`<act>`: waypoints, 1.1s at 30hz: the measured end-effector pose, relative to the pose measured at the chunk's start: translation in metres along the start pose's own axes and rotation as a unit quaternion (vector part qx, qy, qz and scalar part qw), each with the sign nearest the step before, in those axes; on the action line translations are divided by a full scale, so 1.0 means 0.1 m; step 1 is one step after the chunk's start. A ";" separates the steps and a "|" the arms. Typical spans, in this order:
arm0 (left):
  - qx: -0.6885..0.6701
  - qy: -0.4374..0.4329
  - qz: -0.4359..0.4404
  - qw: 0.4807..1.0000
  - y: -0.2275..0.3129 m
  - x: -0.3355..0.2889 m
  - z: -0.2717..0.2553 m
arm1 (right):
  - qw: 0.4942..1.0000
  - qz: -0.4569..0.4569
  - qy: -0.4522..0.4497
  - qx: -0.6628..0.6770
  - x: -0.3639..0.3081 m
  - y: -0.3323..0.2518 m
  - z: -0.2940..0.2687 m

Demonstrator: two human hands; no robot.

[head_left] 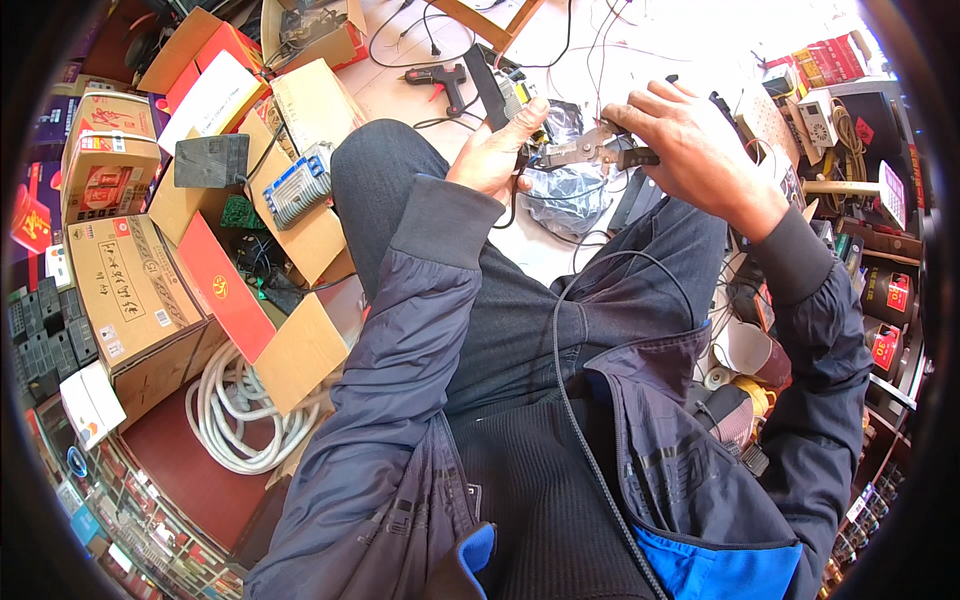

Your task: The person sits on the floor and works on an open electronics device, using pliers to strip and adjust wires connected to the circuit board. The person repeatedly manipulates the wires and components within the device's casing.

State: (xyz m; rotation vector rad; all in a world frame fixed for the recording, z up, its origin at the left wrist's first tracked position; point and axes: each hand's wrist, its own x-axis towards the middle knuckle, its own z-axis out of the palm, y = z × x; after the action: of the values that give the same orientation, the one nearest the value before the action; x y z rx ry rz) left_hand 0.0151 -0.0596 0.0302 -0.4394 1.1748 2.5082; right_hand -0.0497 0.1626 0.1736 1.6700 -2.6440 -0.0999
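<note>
"Right hand (690,140) first: what is it gripping?"

"Grey metal pliers with black handles (575,153), held out between the knees, their head right at the left hand (490,155). That one seems to pinch a thin black cable (515,200), though its fingers hide the grip."

"Which step, then?"

"Cutting or stripping the cable, I'd judge. Next calls for a steady pinch and a squeeze of the handles, fingertips clear."

"And around them?"

"Crumpled clear plastic bag (565,207) beneath; beyond, a black pistol-shaped glue gun with a red trigger (447,85) on the pale tiled floor (525,258)."
</note>
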 end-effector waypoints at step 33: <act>-0.008 0.011 -0.010 1.000 0.07 -0.05 0.04 | 0.956 0.113 -0.115 0.246 0.02 0.20 0.13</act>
State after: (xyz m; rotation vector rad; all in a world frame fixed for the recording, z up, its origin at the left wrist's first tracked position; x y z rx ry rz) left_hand 0.0163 -0.0615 0.0392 -0.4805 1.1540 2.5025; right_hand -0.0694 0.1698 0.1614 1.5147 -3.2196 0.4291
